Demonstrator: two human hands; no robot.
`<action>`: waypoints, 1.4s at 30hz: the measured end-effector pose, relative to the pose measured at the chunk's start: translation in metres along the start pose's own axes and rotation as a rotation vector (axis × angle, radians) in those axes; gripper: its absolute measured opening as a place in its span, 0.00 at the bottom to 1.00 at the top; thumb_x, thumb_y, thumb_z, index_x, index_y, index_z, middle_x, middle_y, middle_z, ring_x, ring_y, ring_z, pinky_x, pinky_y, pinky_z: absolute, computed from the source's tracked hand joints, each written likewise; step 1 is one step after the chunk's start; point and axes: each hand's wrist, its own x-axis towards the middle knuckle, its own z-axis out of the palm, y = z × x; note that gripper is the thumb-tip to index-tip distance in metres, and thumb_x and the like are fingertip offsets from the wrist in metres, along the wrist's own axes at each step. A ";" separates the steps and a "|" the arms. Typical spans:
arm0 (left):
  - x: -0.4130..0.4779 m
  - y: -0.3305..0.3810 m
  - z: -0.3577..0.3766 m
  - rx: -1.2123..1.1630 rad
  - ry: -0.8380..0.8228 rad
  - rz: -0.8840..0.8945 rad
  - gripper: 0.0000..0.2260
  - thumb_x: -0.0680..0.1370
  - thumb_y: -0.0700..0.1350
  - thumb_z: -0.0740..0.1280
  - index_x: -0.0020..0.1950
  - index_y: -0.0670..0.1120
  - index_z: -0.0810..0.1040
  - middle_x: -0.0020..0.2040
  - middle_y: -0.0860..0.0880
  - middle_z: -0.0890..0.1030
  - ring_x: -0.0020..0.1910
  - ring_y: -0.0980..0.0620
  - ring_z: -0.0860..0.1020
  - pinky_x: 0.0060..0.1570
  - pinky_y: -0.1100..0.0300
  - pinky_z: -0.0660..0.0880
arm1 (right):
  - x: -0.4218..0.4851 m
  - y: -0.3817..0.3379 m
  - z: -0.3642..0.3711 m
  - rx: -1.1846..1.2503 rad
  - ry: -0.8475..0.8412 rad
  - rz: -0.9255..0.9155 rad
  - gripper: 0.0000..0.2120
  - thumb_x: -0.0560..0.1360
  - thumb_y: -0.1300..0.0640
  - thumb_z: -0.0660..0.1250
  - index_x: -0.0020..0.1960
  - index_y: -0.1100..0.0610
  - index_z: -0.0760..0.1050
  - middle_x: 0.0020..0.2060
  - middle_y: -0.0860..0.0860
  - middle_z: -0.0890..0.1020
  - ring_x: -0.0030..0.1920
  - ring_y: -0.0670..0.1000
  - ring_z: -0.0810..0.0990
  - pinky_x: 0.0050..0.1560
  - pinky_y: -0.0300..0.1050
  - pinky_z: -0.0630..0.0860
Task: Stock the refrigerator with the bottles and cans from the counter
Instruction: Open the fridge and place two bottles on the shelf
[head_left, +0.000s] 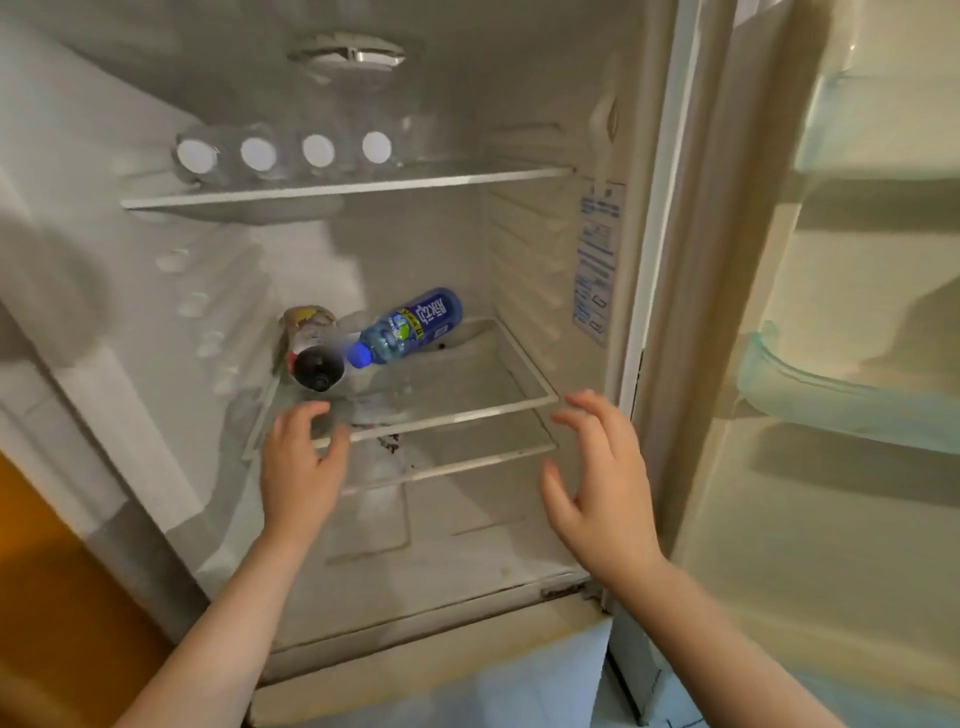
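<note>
Left grip (301, 462) and right grip (597, 467) hang wide and empty before the middle shelf (467, 415); the blue bottle (415, 322) lies on it just beside a dark bottle (314, 361), behind the left grip, untouched

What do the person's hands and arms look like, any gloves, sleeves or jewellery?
The left hand and the right hand are bare: no gloves, rings, watch or bracelet show. No sleeve or cuff comes into view anywhere up to the picture's lower edge.
</note>
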 end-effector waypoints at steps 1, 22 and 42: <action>0.015 -0.004 0.003 -0.006 0.019 -0.033 0.14 0.75 0.39 0.68 0.60 0.37 0.76 0.58 0.38 0.76 0.60 0.40 0.72 0.60 0.52 0.66 | 0.010 0.002 0.014 -0.011 -0.048 0.005 0.17 0.69 0.59 0.66 0.58 0.60 0.75 0.61 0.55 0.74 0.66 0.55 0.69 0.67 0.47 0.65; 0.147 -0.080 0.087 0.093 -0.117 -0.098 0.35 0.68 0.34 0.73 0.71 0.35 0.61 0.67 0.32 0.62 0.61 0.31 0.69 0.59 0.47 0.70 | 0.211 0.037 0.251 -0.177 -0.509 -0.058 0.27 0.70 0.65 0.63 0.68 0.59 0.66 0.66 0.55 0.67 0.64 0.58 0.67 0.62 0.47 0.66; 0.163 -0.054 0.062 0.316 -0.005 -0.007 0.26 0.77 0.53 0.65 0.72 0.46 0.64 0.65 0.44 0.74 0.58 0.41 0.76 0.50 0.51 0.73 | 0.237 0.068 0.275 -0.206 -0.574 -0.490 0.29 0.73 0.58 0.67 0.73 0.56 0.63 0.71 0.53 0.65 0.72 0.53 0.62 0.65 0.55 0.66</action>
